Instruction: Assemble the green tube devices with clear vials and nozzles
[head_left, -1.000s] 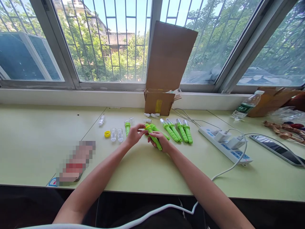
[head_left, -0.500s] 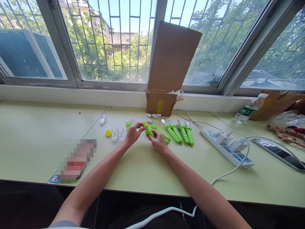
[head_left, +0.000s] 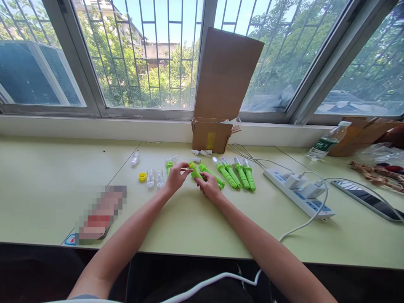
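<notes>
My right hand [head_left: 208,185] is closed around the lower part of a green plastic tube [head_left: 196,172], which is tilted over the table. At the tube's upper end sits a yellow ring [head_left: 191,165], and the fingers of my left hand [head_left: 176,177] are pinched there. Just left of that hand stands another green tube [head_left: 169,165] with a clear part by its top. Right of the held tube lie more green tubes [head_left: 205,169], partly hidden by my right hand. Two clear plastic cups [head_left: 150,178] and a loose yellow ring [head_left: 142,176] are further left.
Several green sticks with clear tops [head_left: 241,174] lie to the right. Behind them are small white pieces [head_left: 202,152] and a cardboard box [head_left: 211,136]. A power strip [head_left: 298,193], cables, a phone [head_left: 366,200] and a water bottle [head_left: 328,141] occupy the right side; a blurred-out object [head_left: 102,214] lies left.
The view has shifted very slightly. Both hands keep their hold on the green tube, with hardly any visible movement.
</notes>
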